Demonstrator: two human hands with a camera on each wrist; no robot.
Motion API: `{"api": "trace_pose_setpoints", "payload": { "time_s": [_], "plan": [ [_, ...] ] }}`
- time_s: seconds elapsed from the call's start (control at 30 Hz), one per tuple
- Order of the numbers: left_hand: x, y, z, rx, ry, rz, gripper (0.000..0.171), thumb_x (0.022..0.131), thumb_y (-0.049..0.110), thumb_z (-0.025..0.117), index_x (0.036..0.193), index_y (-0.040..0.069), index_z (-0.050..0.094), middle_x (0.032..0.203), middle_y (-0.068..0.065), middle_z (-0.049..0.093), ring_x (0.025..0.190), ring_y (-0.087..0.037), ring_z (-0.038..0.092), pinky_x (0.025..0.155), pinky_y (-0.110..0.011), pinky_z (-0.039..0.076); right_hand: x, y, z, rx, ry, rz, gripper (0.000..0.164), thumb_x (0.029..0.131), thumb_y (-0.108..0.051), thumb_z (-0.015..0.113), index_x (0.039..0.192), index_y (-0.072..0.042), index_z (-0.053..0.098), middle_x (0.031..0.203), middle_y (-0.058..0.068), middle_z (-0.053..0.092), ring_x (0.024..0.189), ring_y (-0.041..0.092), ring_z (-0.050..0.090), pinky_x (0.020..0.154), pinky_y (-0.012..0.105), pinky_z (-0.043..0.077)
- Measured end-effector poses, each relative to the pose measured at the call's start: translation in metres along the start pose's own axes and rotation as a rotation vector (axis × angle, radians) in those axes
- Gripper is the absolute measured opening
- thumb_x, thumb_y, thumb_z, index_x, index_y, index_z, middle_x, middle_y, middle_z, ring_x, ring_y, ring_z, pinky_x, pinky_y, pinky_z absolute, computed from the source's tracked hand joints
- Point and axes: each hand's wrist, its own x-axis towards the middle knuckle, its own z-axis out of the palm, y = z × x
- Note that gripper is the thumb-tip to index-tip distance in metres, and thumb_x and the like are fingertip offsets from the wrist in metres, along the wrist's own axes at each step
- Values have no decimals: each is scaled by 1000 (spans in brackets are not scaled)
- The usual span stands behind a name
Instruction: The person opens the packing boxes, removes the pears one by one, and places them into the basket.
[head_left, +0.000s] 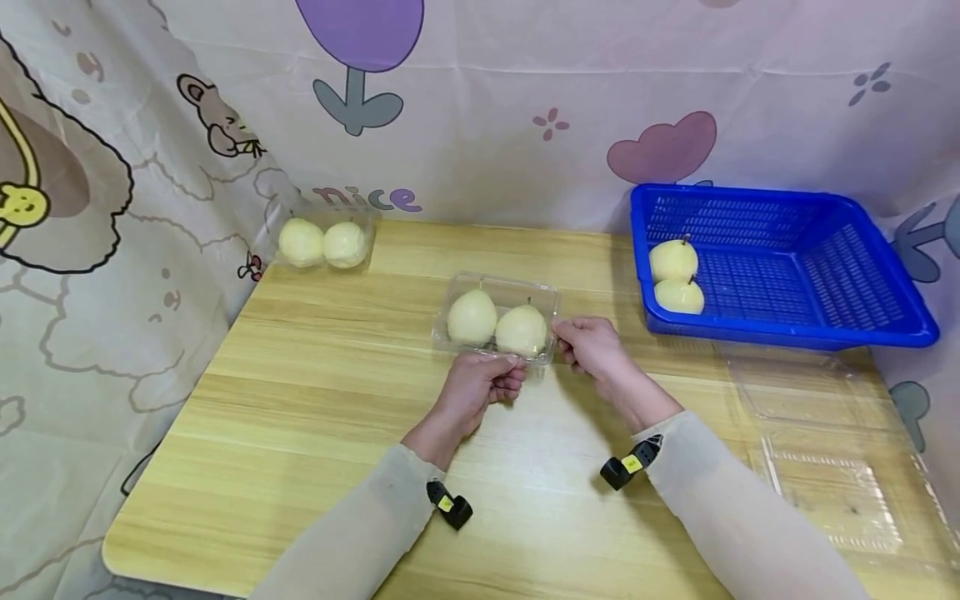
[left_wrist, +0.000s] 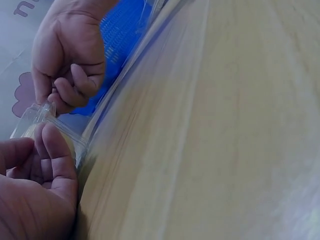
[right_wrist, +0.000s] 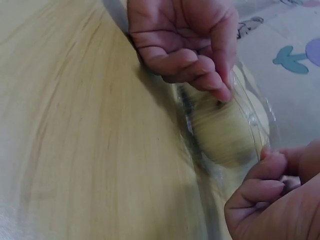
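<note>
Pinching front rim of clear box w/ L hand, thumb vs curled fingers; pinching R edge nr front corner w/ R hand, fingers also curled. Prob. gripping edges only to spare pears inside; can't tell if latched. Set mid table, likely for two-hand reach. Far L: filled box. At R: blue basket w/ loose pears, clear trays nearby, prob. for easy grab.

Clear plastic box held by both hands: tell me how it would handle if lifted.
The clear plastic box would probably flex, as its see-through walls look thin. The two pears inside likely make up most of its weight and, being round, might roll if it tilts.
</note>
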Motion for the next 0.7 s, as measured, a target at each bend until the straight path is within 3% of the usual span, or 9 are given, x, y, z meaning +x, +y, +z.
{"api": "trace_pose_setpoints", "payload": {
  "time_s": [0.13, 0.3, 0.5, 0.7],
  "plan": [
    [0, 1, 0, 5, 10, 5, 24, 102, 4, 63, 108, -17, 71, 76, -2, 73, 67, -9, 67, 62, -20, 60, 4, -1, -2, 77, -68, 33, 31, 108, -19, 57, 78, -10, 62, 66, -7, 51, 51, 5, 39, 44, 18, 29],
    [0, 0, 2, 14, 11, 14, 24, 101, 3, 63, 108, -18, 71, 76, -2, 73, 66, -9, 68, 63, -20, 60, 5, -5, -4, 165, -100, 82, 29, 107, -14, 56, 80, -9, 63, 64, -7, 52, 50, 4, 40, 43, 17, 30],
    [0, 0, 0, 14, 8, 13, 24, 101, 3, 63, 109, -18, 71, 76, -2, 73, 67, -9, 68, 64, -21, 60, 5, -4, -2, 137, -92, 85, 23, 108, -16, 56, 88, -6, 64, 67, -7, 55, 53, 5, 45, 46, 18, 36],
    [1, 1, -4, 10, -12, 6, 26, 102, 5, 63, 112, -18, 69, 78, -3, 73, 69, -11, 68, 65, -22, 61, 5, -1, -14, 68, -171, 86, 24, 110, -22, 56, 106, -2, 68, 78, -3, 68, 65, 8, 63, 54, 19, 47]
  ]
}}
